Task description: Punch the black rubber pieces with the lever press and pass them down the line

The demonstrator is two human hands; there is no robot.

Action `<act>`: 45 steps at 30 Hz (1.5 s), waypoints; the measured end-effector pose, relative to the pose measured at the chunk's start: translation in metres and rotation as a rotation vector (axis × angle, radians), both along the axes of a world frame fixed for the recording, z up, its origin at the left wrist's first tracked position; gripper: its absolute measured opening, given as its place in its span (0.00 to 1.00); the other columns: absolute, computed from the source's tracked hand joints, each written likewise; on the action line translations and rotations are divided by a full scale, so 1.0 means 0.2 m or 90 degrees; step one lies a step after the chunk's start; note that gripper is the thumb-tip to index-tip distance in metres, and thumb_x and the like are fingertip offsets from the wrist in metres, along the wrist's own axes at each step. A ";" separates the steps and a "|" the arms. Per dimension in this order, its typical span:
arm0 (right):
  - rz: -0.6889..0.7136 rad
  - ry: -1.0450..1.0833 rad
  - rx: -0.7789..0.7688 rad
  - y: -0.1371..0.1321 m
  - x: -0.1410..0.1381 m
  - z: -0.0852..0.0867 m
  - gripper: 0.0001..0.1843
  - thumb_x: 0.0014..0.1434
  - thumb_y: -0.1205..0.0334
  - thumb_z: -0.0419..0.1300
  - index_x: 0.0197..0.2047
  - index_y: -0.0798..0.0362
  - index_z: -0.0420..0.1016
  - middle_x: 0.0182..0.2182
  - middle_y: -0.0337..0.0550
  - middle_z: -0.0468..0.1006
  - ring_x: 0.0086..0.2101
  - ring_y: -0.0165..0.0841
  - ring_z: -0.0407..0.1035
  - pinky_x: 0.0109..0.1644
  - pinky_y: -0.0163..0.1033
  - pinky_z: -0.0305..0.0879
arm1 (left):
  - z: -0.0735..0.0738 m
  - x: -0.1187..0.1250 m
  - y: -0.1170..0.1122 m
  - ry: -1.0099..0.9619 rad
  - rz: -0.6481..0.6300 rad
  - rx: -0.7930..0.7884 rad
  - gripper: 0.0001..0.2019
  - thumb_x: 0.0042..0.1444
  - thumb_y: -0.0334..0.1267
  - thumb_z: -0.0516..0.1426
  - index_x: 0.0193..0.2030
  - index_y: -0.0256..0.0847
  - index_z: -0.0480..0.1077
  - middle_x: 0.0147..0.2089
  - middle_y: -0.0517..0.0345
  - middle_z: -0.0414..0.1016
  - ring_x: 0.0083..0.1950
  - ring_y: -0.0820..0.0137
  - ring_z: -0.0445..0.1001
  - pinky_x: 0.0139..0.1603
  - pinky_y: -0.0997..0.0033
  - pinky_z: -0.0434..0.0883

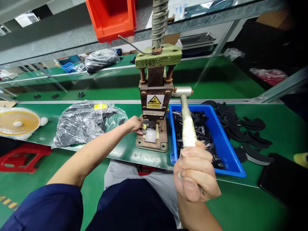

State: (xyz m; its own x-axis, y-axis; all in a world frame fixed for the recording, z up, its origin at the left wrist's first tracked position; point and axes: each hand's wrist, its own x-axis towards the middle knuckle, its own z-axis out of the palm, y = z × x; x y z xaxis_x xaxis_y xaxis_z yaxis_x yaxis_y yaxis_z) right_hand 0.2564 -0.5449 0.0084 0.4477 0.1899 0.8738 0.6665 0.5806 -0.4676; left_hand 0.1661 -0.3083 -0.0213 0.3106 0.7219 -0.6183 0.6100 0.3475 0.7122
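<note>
A small hand press (155, 96) with a yellow warning label stands on the green bench. My right hand (195, 175) is wrapped around the taped end of the press lever (187, 123), which reaches toward me. My left hand (134, 124) rests at the left side of the press base (152, 139); its fingers pinch a small dark part (143, 128) under the ram. Just right of the press, a blue tray (227, 144) holds several small black parts.
A clear plastic bag of black pieces (84, 123) lies left of the press. Loose curved black pieces (243, 128) lie right of the tray. A small fan (18, 123) sits at far left, a red bin (112, 19) on the shelf above, a red stool (22, 157) below.
</note>
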 end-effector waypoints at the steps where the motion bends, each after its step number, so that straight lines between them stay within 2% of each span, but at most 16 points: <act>1: -0.005 -0.008 0.020 0.00 0.00 0.00 0.11 0.57 0.62 0.55 0.23 0.51 0.64 0.24 0.34 0.71 0.34 0.35 0.70 0.53 0.60 0.67 | 0.01 0.00 0.01 0.006 -0.035 0.026 0.09 0.44 0.21 0.67 0.26 0.33 0.71 0.21 0.62 0.70 0.22 0.71 0.75 0.26 0.74 0.77; 5: -0.009 -0.033 0.048 0.02 0.00 0.01 0.10 0.57 0.64 0.55 0.23 0.51 0.64 0.24 0.35 0.72 0.34 0.35 0.71 0.52 0.59 0.67 | 0.02 -0.02 0.03 -0.026 -0.100 0.028 0.11 0.44 0.21 0.68 0.25 0.33 0.70 0.20 0.62 0.69 0.21 0.74 0.73 0.27 0.75 0.78; 8: -0.021 -0.043 0.062 0.05 0.01 0.02 0.10 0.55 0.64 0.55 0.23 0.51 0.64 0.23 0.35 0.71 0.32 0.35 0.70 0.50 0.59 0.67 | 0.02 -0.04 0.02 -0.079 -0.089 -0.014 0.13 0.46 0.25 0.69 0.24 0.34 0.68 0.18 0.63 0.69 0.20 0.74 0.73 0.24 0.77 0.76; 12: -0.044 -0.041 0.112 0.07 0.01 0.02 0.09 0.52 0.64 0.55 0.21 0.51 0.63 0.20 0.33 0.70 0.29 0.33 0.69 0.47 0.56 0.68 | -0.01 -0.07 0.00 -0.127 -0.092 -0.021 0.13 0.47 0.27 0.69 0.24 0.34 0.68 0.17 0.63 0.69 0.19 0.73 0.73 0.24 0.76 0.76; 16: -0.047 -0.033 0.108 0.07 0.01 0.02 0.08 0.47 0.66 0.55 0.19 0.51 0.63 0.19 0.34 0.71 0.28 0.34 0.70 0.47 0.56 0.68 | -0.07 -0.13 0.07 -0.137 -0.067 -0.011 0.11 0.50 0.31 0.69 0.27 0.34 0.70 0.19 0.60 0.72 0.21 0.72 0.75 0.28 0.74 0.76; 18: -0.054 -0.027 0.124 0.08 0.01 0.02 0.09 0.46 0.67 0.56 0.17 0.51 0.62 0.18 0.35 0.71 0.27 0.34 0.71 0.45 0.55 0.69 | -0.09 -0.21 0.15 -0.130 -0.018 0.048 0.07 0.53 0.31 0.67 0.32 0.34 0.72 0.23 0.59 0.74 0.22 0.73 0.75 0.29 0.75 0.75; 21: -0.071 -0.022 0.201 0.12 0.02 0.02 0.12 0.44 0.65 0.55 0.14 0.51 0.57 0.15 0.35 0.69 0.22 0.33 0.68 0.39 0.53 0.68 | -0.09 -0.42 0.32 -0.046 0.030 0.215 0.04 0.55 0.30 0.63 0.38 0.35 0.74 0.28 0.58 0.77 0.26 0.74 0.76 0.33 0.76 0.75; 24: -0.068 -0.027 0.264 0.17 0.03 0.02 0.15 0.42 0.63 0.55 0.13 0.51 0.51 0.13 0.35 0.65 0.19 0.32 0.66 0.35 0.50 0.66 | -0.08 -0.62 0.44 0.124 -0.029 0.378 0.06 0.55 0.30 0.63 0.40 0.35 0.77 0.36 0.53 0.81 0.34 0.69 0.79 0.41 0.73 0.74; 26: -0.074 -0.024 0.279 0.18 0.04 0.01 0.16 0.41 0.62 0.54 0.12 0.51 0.48 0.11 0.35 0.63 0.18 0.32 0.64 0.34 0.50 0.66 | -0.08 -0.69 0.47 0.209 -0.097 0.412 0.09 0.53 0.32 0.64 0.43 0.36 0.77 0.40 0.51 0.82 0.41 0.66 0.80 0.45 0.73 0.73; 28: -0.088 -0.017 0.276 0.18 0.05 0.00 0.17 0.40 0.62 0.54 0.12 0.51 0.47 0.11 0.35 0.63 0.18 0.32 0.64 0.34 0.50 0.66 | -0.10 -0.69 0.46 0.259 -0.151 0.410 0.13 0.53 0.36 0.66 0.45 0.37 0.77 0.44 0.49 0.81 0.45 0.63 0.79 0.47 0.72 0.72; 31: -0.099 -0.008 0.270 0.17 0.05 -0.01 0.17 0.41 0.62 0.54 0.12 0.51 0.48 0.11 0.35 0.64 0.19 0.32 0.66 0.36 0.50 0.67 | -0.14 -0.63 0.40 0.319 -0.195 0.437 0.17 0.51 0.42 0.67 0.46 0.36 0.77 0.50 0.43 0.79 0.49 0.59 0.78 0.48 0.70 0.71; 33: -0.090 -0.012 0.276 0.17 0.06 -0.01 0.17 0.41 0.62 0.55 0.12 0.51 0.49 0.11 0.35 0.65 0.19 0.32 0.67 0.37 0.50 0.68 | -0.16 -0.57 0.37 0.333 -0.211 0.439 0.18 0.49 0.40 0.68 0.47 0.36 0.76 0.51 0.43 0.78 0.50 0.60 0.77 0.47 0.70 0.71; 35: -0.078 -0.022 0.280 0.17 0.06 -0.01 0.18 0.43 0.61 0.57 0.12 0.51 0.50 0.11 0.34 0.65 0.19 0.31 0.67 0.37 0.49 0.68 | -0.17 -0.53 0.36 0.325 -0.220 0.403 0.19 0.46 0.34 0.68 0.47 0.38 0.75 0.48 0.48 0.78 0.48 0.62 0.77 0.46 0.72 0.70; 40: -0.082 -0.030 0.264 0.17 0.04 0.01 0.16 0.45 0.62 0.57 0.13 0.51 0.54 0.12 0.34 0.66 0.20 0.31 0.67 0.37 0.49 0.68 | -0.12 -0.51 0.38 0.287 -0.201 0.320 0.20 0.40 0.27 0.67 0.43 0.38 0.73 0.38 0.54 0.79 0.41 0.64 0.77 0.40 0.72 0.70; 42: -0.091 -0.027 0.243 0.17 0.03 0.02 0.15 0.45 0.63 0.56 0.13 0.51 0.55 0.13 0.34 0.67 0.21 0.31 0.67 0.38 0.50 0.69 | -0.10 -0.53 0.36 0.233 -0.176 0.356 0.20 0.42 0.25 0.66 0.44 0.37 0.72 0.37 0.55 0.79 0.38 0.66 0.76 0.39 0.73 0.69; 45: -0.083 -0.030 0.214 0.15 0.02 0.03 0.15 0.45 0.63 0.57 0.13 0.52 0.55 0.14 0.35 0.68 0.22 0.32 0.69 0.40 0.51 0.70 | -0.09 -0.55 0.28 0.122 -0.156 0.501 0.18 0.49 0.24 0.62 0.47 0.38 0.71 0.40 0.55 0.79 0.41 0.68 0.76 0.43 0.72 0.71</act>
State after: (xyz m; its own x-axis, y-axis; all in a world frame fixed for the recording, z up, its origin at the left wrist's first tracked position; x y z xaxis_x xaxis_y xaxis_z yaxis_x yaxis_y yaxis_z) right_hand 0.2605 -0.5151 0.0136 0.4072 -0.1674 0.8979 0.7617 0.6048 -0.2326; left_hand 0.0566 -0.2515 -0.0391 0.4562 0.8896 -0.0210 0.7379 -0.3650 0.5676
